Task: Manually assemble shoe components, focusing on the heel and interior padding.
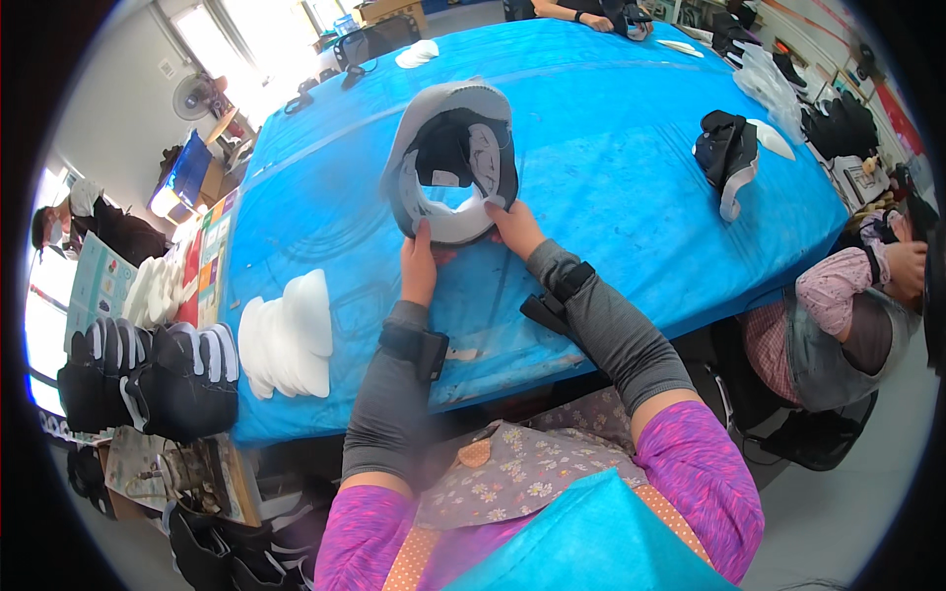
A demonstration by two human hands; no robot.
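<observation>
Above the blue-covered table I hold a black-and-grey padded fabric piece (448, 106), rounded like a helmet liner. An opening shows through its middle, and whitish padding lines the inside. Its near rim is gripped between the thumb and fingers of my left hand (419, 264) on the left side. My right hand (517, 231) pinches the same rim on the right, its other fingers tucked beneath. Closest to my left arm lies a stack of white foam pads (286, 335).
A similar black piece (726, 153) and a white pad (774, 140) lie at the right. More black pieces (177, 379) are stacked beyond the table's left edge. A seated co-worker (838, 305) is close on the right; another person's arm (581, 15) rests at the far edge.
</observation>
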